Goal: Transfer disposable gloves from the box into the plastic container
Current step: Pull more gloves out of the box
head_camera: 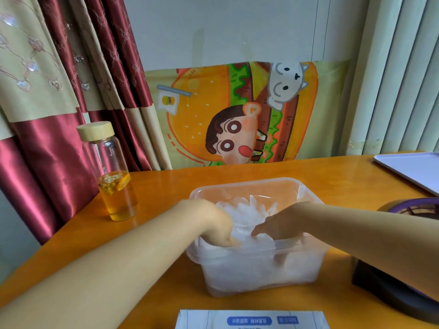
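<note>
The left hand was seen with its fingers curled down into the pile of gloves; whether any were actually clutched could not be told. Just right of it, the right hand was pressed into the same pile with fingers mostly straight, and nothing was grasped. The gloves were heaped inside the plastic container, close to its rim, while the box was left at the near edge, apart from it.

It was judged that the springy film might puff up and spill over the rim once pressure was lifted, or that gloves clinging to skin might be dragged out. The light container might also be tipped by uneven pushing.

An orange table served as the surface. A red curtain was hung at far left, with a bottle of amber liquid before it. A cartoon poster was fixed to the wall behind, and a pale tray lay far right.
</note>
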`<state>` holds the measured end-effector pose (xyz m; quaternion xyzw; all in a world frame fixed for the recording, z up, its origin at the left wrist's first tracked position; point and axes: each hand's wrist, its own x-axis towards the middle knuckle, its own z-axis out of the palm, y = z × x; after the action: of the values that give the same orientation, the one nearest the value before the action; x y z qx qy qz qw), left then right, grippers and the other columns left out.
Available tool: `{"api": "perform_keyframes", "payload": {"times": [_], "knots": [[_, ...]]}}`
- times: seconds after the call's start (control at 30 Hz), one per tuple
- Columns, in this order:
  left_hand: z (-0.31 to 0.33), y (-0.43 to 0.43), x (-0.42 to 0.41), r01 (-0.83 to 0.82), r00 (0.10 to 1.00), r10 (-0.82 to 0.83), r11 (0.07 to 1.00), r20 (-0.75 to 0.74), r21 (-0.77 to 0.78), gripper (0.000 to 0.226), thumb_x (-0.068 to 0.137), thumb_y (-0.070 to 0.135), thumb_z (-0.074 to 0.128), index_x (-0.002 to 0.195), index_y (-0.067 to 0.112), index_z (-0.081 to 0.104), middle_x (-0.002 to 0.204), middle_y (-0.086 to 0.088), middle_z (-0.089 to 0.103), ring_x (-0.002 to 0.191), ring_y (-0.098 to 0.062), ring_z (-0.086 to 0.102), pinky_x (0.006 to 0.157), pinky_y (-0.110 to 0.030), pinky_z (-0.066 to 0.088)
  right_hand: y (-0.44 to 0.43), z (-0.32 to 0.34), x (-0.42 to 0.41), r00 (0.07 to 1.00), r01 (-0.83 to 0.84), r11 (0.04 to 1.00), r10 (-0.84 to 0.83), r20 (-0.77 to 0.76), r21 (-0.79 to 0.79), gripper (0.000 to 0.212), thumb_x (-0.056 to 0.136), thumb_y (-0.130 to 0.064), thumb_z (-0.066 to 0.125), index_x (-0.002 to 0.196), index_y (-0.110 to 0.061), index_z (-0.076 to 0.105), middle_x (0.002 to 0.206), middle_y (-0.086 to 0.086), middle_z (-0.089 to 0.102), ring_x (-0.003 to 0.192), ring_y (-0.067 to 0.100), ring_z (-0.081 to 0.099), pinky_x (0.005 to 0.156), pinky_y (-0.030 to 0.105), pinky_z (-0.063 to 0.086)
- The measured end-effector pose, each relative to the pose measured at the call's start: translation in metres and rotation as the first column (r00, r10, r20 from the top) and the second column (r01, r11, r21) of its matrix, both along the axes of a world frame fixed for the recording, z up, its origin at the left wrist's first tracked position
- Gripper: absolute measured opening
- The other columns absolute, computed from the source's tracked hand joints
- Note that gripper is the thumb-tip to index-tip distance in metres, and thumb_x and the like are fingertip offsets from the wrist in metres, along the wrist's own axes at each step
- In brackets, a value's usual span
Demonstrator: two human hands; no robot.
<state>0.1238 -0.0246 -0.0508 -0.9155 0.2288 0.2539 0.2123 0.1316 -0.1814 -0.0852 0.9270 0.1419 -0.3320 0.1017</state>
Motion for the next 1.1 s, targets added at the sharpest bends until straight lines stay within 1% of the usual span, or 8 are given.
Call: {"api": "perform_keyframes", "payload": {"times": [0.13, 0.27, 0.33, 0.4, 0.63, 0.87, 1.0, 1.1], "knots": [[0.030, 0.024, -0.011, 0.004, 0.987, 0.004, 0.999, 0.158, -0.053, 0.053, 0.100, 0.052, 0.030, 0.110, 0.009, 0.060, 0.126, -0.009, 0.054, 0.124, -0.026, 0.041, 0.103, -0.040, 0.032, 0.000, -0.003, 0.000, 0.999, 0.036, 0.999, -0.036, 0.040, 0.001, 0.088, 0.079, -0.046, 0.071, 0.150, -0.031, 0.021, 0.154, 0.001, 0.024, 0.138, 0.029, 0.030, 0.099, 0.036, 0.045], [0.038, 0.052, -0.018, 0.028, 0.970, 0.027, 0.975, 0.242, -0.222, 0.041, 0.100, 0.044, 0.037, 0.075, 0.020, 0.058, 0.110, -0.001, 0.057, 0.126, -0.023, 0.038, 0.106, -0.045, 0.034, 0.004, 0.008, -0.010, 0.991, 0.004, 0.997, 0.007, 0.137, -0.077, 0.089, 0.076, -0.053, 0.071, 0.148, -0.027, 0.027, 0.154, -0.001, 0.027, 0.141, 0.025, 0.025, 0.114, 0.042, 0.027], [0.039, 0.064, -0.026, 0.058, 0.957, 0.052, 0.930, 0.286, -0.364, 0.031, 0.099, 0.043, 0.042, 0.096, 0.030, 0.070, 0.123, 0.006, 0.056, 0.129, -0.020, 0.037, 0.108, -0.046, 0.034, 0.006, 0.020, -0.018, 0.981, 0.001, 0.999, 0.008, 0.196, -0.042, 0.080, 0.079, -0.048, 0.071, 0.146, -0.026, 0.033, 0.151, 0.000, 0.033, 0.134, 0.025, 0.038, 0.110, 0.039, 0.035], [0.038, 0.071, -0.036, 0.096, 0.938, 0.087, 0.864, 0.335, -0.495, 0.032, 0.097, 0.043, 0.045, 0.124, 0.034, 0.061, 0.139, 0.011, 0.047, 0.133, -0.015, 0.035, 0.111, -0.044, 0.031, 0.009, 0.038, -0.030, 0.952, -0.057, 0.998, 0.065, 0.298, -0.037, 0.063, 0.087, -0.035, 0.065, 0.143, -0.021, 0.040, 0.145, 0.002, 0.042, 0.129, 0.023, 0.043, 0.108, 0.033, 0.036], [0.026, 0.084, -0.083, 0.226, 0.913, 0.111, 0.662, 0.392, -0.715, 0.033, 0.095, 0.038, 0.052, 0.127, 0.035, 0.057, 0.129, 0.014, 0.050, 0.119, -0.007, 0.047, 0.102, -0.037, 0.041, 0.018, 0.076, -0.075, 0.835, -0.161, 0.978, 0.063, 0.547, 0.133, 0.041, 0.090, -0.033, 0.061, 0.128, -0.019, 0.058, 0.124, -0.003, 0.062, 0.104, 0.015, 0.059, 0.083, 0.019, 0.042], [0.023, 0.051, -0.088, 0.374, 0.870, 0.058, 0.571, 0.490, -0.731, 0.028, 0.096, 0.033, 0.051, 0.122, 0.035, 0.061, 0.122, 0.015, 0.055, 0.106, -0.007, 0.051, 0.091, -0.029, 0.043, 0.025, 0.058, -0.067, 0.917, -0.022, 0.949, -0.107, 0.385, 0.315, 0.027, 0.093, -0.030, 0.058, 0.117, -0.023, 0.066, 0.103, -0.011, 0.069, 0.081, 0.010, 0.067, 0.081, 0.023, 0.048], [0.012, 0.032, -0.074, 0.364, 0.874, -0.005, 0.670, 0.486, -0.647, 0.027, 0.097, 0.027, 0.046, 0.116, 0.031, 0.063, 0.127, 0.012, 0.055, 0.115, -0.013, 0.050, 0.100, -0.031, 0.038, 0.036, 0.037, -0.055, 0.926, 0.040, 0.940, -0.163, 0.341, 0.340, 0.018, 0.097, -0.029, 0.047, 0.086, -0.023, 0.060, 0.074, -0.010, 0.047, 0.079, 0.016, 0.048, 0.072, 0.023, 0.035], [0.003, 0.026, -0.054, 0.181, 0.948, 0.032, 0.764, 0.318, -0.619, 0.030, 0.096, 0.021, 0.037, 0.110, 0.025, 0.064, 0.116, 0.000, 0.060, 0.103, -0.023, 0.054, 0.086, -0.034, 0.044, 0.035, 0.031, -0.041, 0.939, 0.173, 0.873, -0.287, 0.191, 0.456, 0.026, 0.097, -0.028, 0.049, 0.111, -0.009, 0.061, 0.086, -0.003, 0.051, 0.070, 0.011, 0.049, 0.066, 0.020, 0.041]]}}
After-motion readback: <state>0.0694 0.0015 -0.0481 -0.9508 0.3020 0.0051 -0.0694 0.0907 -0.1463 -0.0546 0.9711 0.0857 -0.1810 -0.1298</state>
